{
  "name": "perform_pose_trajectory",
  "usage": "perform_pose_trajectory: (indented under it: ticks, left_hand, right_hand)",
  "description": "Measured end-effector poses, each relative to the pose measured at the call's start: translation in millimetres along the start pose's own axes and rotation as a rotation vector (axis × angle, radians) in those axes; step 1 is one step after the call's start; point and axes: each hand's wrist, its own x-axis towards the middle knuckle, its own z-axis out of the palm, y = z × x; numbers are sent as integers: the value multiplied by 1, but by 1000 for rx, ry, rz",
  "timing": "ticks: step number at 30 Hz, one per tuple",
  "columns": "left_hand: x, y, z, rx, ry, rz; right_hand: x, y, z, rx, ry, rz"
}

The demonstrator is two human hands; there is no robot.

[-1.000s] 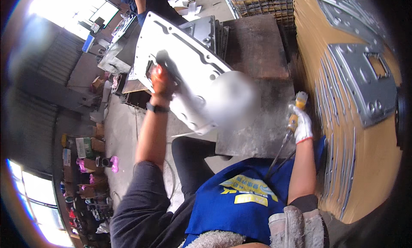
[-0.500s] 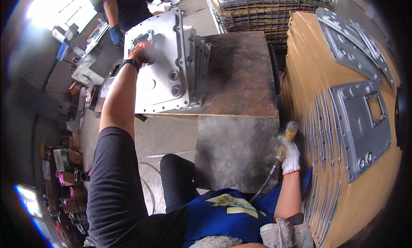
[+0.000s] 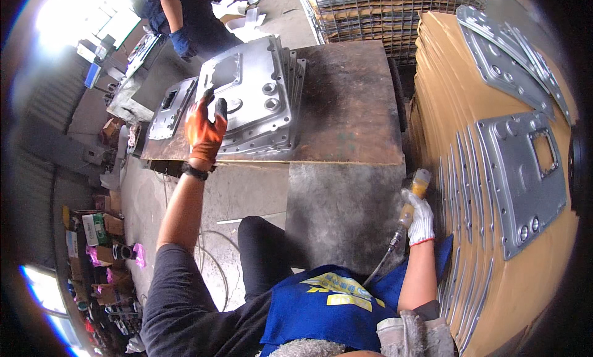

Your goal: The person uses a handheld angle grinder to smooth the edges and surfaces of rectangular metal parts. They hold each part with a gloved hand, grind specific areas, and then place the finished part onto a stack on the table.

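My left hand [image 3: 207, 127], in an orange glove with dark fingertips, is open, thumb and fingers apart. It hovers at the near left edge of a stack of flat metal cover plates; whether it touches them I cannot tell. The top plate [image 3: 256, 70] is silvery, with a rectangular cutout, round holes and bolt holes round its rim. A separate, similar plate [image 3: 171, 113] lies left of the stack. My right hand [image 3: 420, 219], white-gloved, is closed round a yellow air-powered hand tool [image 3: 420, 185], its head pointing away from me. A hose [image 3: 384, 259] trails from the tool's lower end.
The stack rests on a brown worktable [image 3: 349, 104]; a grey panel [image 3: 346, 202] lies below its near edge. At right, a tall cardboard-layered pile [image 3: 441, 79] bears another plate [image 3: 522, 190] and several more plates behind. A wire cage [image 3: 370, 20] stands beyond. A co-worker's blue-gloved hand [image 3: 181, 45] is far left.
The large plate under my left hand has settled lower on the stack. My left hand has let go of it and drawn back toward me. The right hand still holds the tool, almost unmoved.
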Motion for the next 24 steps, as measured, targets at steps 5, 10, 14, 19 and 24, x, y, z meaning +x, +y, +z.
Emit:
perform_pose_trajectory:
  ticks: [5, 10, 14, 19, 24]
  left_hand:
    - [-3, -38, 21, 145, -222, -508]
    - [7, -43, 0, 117, -99, -327]
    - [53, 24, 21, -280, -48, -132]
    - [89, 216, 26, -529, -183, 158]
    - [111, 431, 21, -877, -370, 358]
  right_hand:
    - [-11, 3, -3, -27, -2, -13]
    - [-25, 1, -5, 84, -220, -34]
    - [-25, -6, -2, 41, -88, -18]
    - [-28, -6, -15, 87, -179, -4]
    - [-32, -15, -23, 116, -192, -58]
